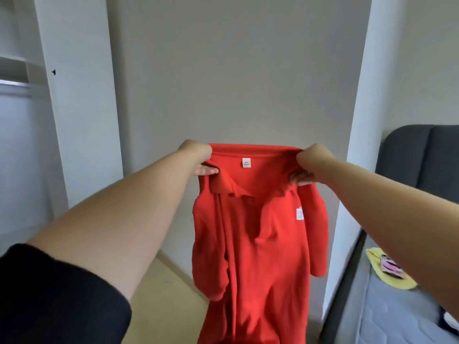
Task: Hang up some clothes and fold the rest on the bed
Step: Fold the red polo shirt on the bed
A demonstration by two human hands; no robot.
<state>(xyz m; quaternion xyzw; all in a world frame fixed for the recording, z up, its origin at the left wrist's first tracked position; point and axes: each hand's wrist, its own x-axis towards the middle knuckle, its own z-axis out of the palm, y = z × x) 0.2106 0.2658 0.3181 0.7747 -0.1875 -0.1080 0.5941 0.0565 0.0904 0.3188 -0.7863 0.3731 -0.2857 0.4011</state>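
Red polo shirt (255,244) hangs in the air before a pale wall (236,70), held up at both ends of its collar. The left hand (198,157) grips the cloth at one shoulder, its fingers (210,171) curled tight round a bunch of fabric. The right hand (310,165) grips the other shoulder the same way, its fingertips (296,178) tucked under the fold. Between the two sets of fingers the collar band is stretched flat, with a small white label (246,162) midway along it. Below the fingers the front placket falls open and the body and sleeves droop in loose folds. A white logo patch (300,214) sits just below the right fingers. Well off beyond the left fingers stands an open wardrobe (37,170), and what shows inside it is a shelf (12,58) with a metal rail (15,83) under it. Below and beyond the right fingers lies the bed (397,314). A yellow garment (397,281) with a pink print lies on its mattress, partly hidden by the right forearm.
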